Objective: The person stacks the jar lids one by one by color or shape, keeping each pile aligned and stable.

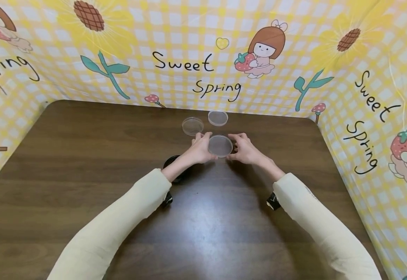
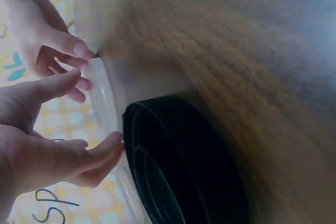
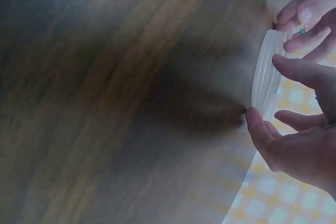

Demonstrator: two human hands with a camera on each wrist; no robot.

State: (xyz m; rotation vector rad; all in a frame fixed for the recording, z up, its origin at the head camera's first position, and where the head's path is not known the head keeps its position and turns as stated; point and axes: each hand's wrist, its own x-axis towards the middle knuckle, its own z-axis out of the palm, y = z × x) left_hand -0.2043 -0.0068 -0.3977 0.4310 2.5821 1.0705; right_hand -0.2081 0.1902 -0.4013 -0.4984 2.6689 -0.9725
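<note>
Left hand [image 1: 200, 151] and right hand [image 1: 245, 151] gripping clear dish [image 1: 220, 146] from opposite sides, evenly round, broad face upward.

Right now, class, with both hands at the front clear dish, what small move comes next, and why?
Probably steady the front clear dish evenly: the left hand and right hand flank its rim, and another dish lies just beyond, so a lopsided push might knock that one.

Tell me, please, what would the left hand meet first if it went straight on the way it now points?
The clear round dish at the fingertips of the left hand; beyond it, probably the right hand at its opposite side. Depth here is hard to judge.
</note>
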